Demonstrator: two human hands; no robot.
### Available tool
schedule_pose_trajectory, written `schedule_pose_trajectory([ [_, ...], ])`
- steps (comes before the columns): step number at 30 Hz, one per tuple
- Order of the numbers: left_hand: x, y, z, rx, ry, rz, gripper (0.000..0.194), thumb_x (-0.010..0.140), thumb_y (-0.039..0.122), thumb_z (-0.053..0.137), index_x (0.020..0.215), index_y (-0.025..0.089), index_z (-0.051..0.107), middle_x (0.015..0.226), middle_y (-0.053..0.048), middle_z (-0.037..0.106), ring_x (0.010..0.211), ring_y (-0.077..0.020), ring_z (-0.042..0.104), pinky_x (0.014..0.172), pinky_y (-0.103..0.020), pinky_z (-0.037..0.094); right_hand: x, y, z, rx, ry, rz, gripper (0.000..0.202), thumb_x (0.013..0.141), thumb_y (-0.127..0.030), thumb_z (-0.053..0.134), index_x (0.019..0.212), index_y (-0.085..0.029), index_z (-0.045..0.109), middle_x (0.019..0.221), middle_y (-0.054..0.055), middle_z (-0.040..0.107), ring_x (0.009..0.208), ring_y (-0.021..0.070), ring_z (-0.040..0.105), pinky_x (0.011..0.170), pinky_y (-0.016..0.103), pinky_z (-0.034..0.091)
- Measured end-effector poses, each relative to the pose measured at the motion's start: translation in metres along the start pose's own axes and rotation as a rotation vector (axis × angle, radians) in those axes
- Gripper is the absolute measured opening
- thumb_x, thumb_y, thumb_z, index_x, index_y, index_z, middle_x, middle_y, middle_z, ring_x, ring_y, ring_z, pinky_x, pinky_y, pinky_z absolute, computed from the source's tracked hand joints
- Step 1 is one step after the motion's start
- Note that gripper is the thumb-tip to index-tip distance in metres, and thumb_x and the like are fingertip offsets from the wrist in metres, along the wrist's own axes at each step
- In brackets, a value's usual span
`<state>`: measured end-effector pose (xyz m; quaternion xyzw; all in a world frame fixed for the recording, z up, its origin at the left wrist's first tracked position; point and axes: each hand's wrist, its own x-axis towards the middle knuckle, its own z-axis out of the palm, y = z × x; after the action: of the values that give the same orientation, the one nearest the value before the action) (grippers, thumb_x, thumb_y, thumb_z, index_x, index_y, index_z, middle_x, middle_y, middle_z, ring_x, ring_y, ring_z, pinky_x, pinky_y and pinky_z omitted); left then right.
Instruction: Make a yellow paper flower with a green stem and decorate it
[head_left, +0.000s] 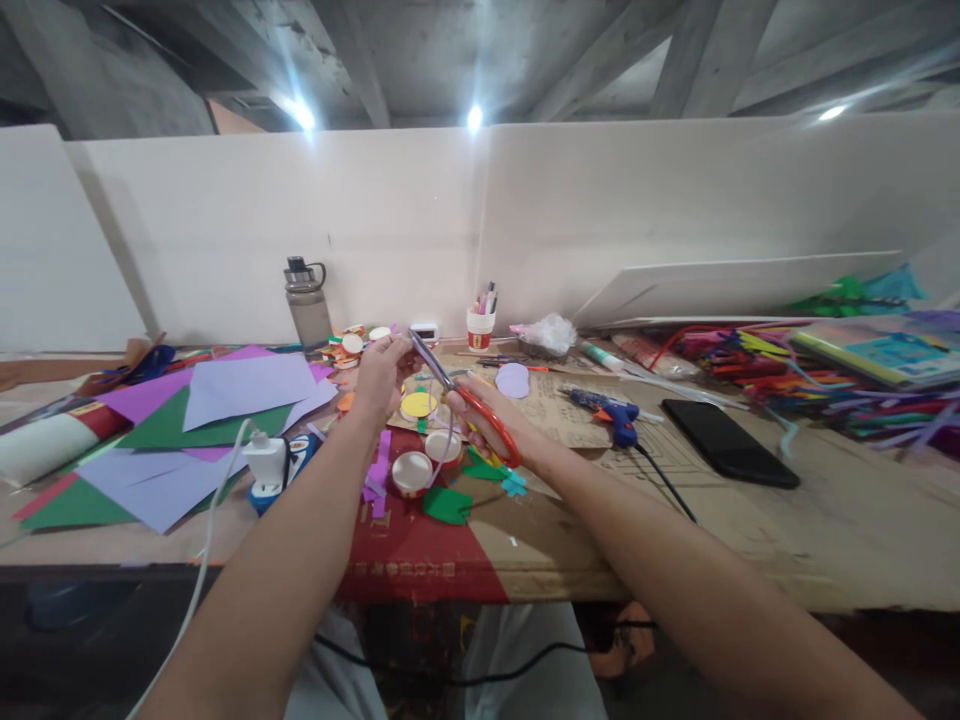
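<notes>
My right hand point(489, 412) grips a pair of scissors with red handles point(501, 432), its blades pointing away and to the left. The blade tips reach close to my left hand point(382, 372), whose fingers are pinched on a thin pale purple paper strip point(450, 442). That strip curls down beneath the scissors toward the paper cups. Below the hands stand two small white paper cups point(412, 474). A yellow disc point(418, 405) lies just behind them. Around the cups are green paper pieces point(448, 506), a blue paper flower point(514, 483) and purple paper scraps point(379, 475).
To the right lie a blue glue gun point(621, 424) with a cord and a black phone point(727, 442). Colored paper sheets point(247, 392) and a white plug point(266, 460) occupy the left. A bottle point(307, 312) and pen cup point(481, 328) stand at the back.
</notes>
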<state>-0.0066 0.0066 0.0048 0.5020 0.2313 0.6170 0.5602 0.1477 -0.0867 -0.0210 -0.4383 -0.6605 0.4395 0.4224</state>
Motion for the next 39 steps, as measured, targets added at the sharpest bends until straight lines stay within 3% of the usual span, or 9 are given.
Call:
schedule_pose_trajectory([
  [24,0.0,-0.002,-0.002,0.048,0.038,-0.026,0.017,0.06,0.027,0.072,0.065,0.015,0.06,0.063,0.0,0.063,0.056,-0.0097,0.058,0.055,-0.022,0.043,0.001,-0.001,0.001,-0.007,0.024,-0.003,0.037,0.086,-0.059,0.053,0.081,-0.024,0.044,0.056,-0.007,0.042,0.036,0.0062,0.04,0.029,0.017,0.034],
  [31,0.001,-0.003,-0.005,0.03,0.149,-0.009,0.013,0.06,0.026,0.067,0.065,0.016,0.059,0.068,-0.002,0.068,0.06,-0.0108,0.059,0.053,-0.02,0.041,0.007,-0.003,-0.021,0.003,0.11,0.034,0.039,0.083,-0.059,0.057,0.08,-0.023,0.044,0.056,-0.006,0.045,0.036,0.0061,0.04,0.03,0.016,0.034],
  [39,0.004,-0.004,-0.008,-0.139,0.194,-0.11,0.012,0.057,0.018,0.064,0.064,0.015,0.054,0.068,-0.002,0.068,0.045,-0.0029,0.045,0.039,-0.015,0.026,0.019,0.01,-0.039,-0.073,0.135,0.126,0.035,0.079,-0.056,0.062,0.086,-0.022,0.055,0.052,-0.005,0.05,0.039,0.0115,0.046,0.037,0.022,0.037],
])
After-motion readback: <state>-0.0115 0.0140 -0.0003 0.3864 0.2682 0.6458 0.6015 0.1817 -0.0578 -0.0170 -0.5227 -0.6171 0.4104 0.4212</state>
